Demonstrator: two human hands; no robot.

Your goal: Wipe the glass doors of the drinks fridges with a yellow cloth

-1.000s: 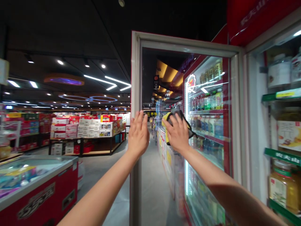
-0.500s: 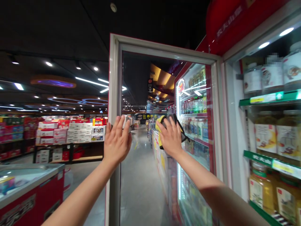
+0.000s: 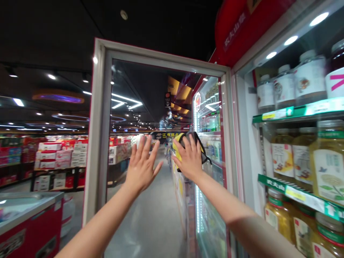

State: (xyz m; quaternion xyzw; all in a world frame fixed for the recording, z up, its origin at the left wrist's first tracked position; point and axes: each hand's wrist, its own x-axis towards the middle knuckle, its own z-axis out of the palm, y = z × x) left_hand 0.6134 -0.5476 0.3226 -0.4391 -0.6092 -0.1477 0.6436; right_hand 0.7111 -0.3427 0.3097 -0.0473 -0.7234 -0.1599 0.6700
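Smooth glass pane point(image 3: 129, 86) in a painted metal frame point(image 3: 100, 122), soft yellow cloth point(image 3: 176, 150), glossy glass jars point(image 3: 328, 168)

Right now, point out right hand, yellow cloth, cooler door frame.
right hand point(image 3: 188, 160): head view, back of the hand
yellow cloth point(image 3: 176, 148): head view, yellow edge beside the fingers
cooler door frame point(image 3: 99, 125): head view, left upright
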